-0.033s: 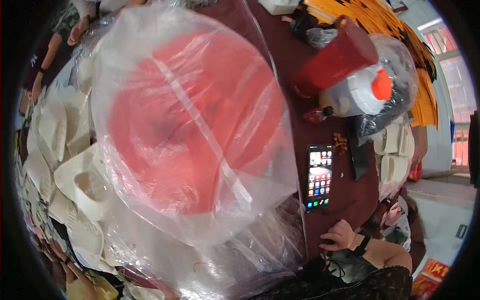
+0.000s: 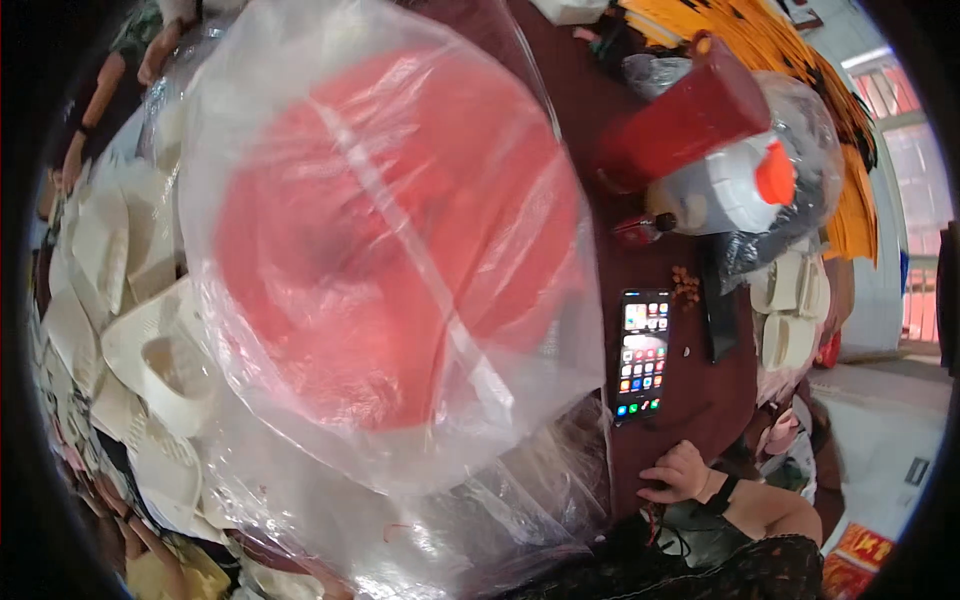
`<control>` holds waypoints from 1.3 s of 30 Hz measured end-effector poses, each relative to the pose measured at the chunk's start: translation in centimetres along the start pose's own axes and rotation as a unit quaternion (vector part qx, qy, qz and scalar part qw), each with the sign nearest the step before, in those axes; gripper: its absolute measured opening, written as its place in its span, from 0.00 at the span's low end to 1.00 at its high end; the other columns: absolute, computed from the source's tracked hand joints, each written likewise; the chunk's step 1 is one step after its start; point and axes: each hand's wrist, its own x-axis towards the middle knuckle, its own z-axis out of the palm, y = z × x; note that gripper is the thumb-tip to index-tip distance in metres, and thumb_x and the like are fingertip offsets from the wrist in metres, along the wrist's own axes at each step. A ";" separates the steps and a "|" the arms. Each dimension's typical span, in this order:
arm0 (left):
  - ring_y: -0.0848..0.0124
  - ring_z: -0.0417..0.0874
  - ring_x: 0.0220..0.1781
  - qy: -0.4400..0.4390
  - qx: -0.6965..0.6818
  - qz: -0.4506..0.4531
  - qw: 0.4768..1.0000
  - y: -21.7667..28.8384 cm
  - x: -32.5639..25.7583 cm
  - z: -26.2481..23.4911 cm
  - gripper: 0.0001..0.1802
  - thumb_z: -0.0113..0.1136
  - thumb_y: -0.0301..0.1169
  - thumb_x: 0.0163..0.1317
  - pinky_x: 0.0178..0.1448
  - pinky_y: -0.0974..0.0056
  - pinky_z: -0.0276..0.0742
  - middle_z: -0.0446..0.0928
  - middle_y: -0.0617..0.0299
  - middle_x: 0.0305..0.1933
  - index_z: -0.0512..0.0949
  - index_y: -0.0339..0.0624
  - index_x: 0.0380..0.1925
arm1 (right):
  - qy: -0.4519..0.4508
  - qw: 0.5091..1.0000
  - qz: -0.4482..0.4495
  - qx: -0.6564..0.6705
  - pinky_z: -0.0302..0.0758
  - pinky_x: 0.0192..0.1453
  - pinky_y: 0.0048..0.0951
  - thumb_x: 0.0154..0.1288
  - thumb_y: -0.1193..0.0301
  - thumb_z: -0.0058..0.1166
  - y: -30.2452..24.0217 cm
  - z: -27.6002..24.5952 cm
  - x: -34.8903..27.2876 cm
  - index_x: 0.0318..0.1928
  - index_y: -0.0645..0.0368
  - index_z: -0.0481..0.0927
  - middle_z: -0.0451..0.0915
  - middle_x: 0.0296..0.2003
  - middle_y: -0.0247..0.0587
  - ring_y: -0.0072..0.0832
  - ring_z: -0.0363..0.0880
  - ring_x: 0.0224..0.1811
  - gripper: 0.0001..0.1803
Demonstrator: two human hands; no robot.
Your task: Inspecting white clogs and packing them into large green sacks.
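Observation:
My right hand lies on the dark red table near its front edge, fingers slightly bent and apart, holding nothing. A black band circles that wrist. Just beyond the fingers is a phone with a lit screen, face up. To the left, a large translucent plastic bag covers a broad red round thing, blurred through the film; a pale strip crosses it diagonally. No hand of mine shows there. My left hand is out of the picture, or hidden.
Cream slippers are piled at left. On the right stand a red cylinder, a white jug with an orange cap and a small bottle. Brown bits lie beside a black flat object. Other people's arms show far left.
The whole view has shifted slightly, so the phone, jug and red cylinder appear a little farther right. My right hand rests at the same place.

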 end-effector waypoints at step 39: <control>0.56 0.53 0.73 0.121 0.124 -0.683 0.710 13.7 -54.7 28.2 0.43 0.63 0.60 0.43 0.74 0.42 0.40 0.62 0.53 0.68 0.71 0.52 0.59 | -0.121 0.989 -0.069 0.048 0.63 0.39 0.35 0.58 0.64 0.61 -2.4 -2.4 0.8 0.45 0.59 0.71 0.63 0.28 0.40 0.36 0.63 0.31 0.19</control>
